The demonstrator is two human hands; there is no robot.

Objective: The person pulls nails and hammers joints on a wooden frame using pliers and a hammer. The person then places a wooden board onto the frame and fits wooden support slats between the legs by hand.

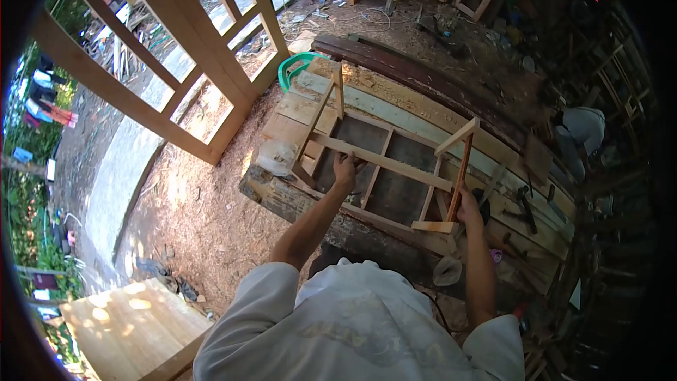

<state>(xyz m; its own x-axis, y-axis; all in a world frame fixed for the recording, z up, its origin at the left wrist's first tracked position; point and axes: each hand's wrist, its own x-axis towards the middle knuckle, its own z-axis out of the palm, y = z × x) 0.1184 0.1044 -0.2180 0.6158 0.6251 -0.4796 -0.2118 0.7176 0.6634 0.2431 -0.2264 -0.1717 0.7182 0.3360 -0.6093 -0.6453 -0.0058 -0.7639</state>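
Observation:
A light wooden frame (395,164) rests over the workbench, its long rail joining two end pieces. My left hand (344,171) is closed around that rail, left of its middle. On the right, my right hand (467,206) grips the upright end piece (462,159) of the same frame; part of the fingers is hidden behind the wood. Beneath, thinner slats form a grid (377,169) over a dark panel (402,190). A clear plastic bag (277,157) lies by the frame's left end. A hammer (525,206) lies right of my right hand.
Planks (412,116) cover the bench, with a dark beam (423,74) along its far side. A green plastic chair (289,70) stands at the far left corner. A tall wooden frame (190,42) rises at left. A person (582,130) bends at right; another sits at the back.

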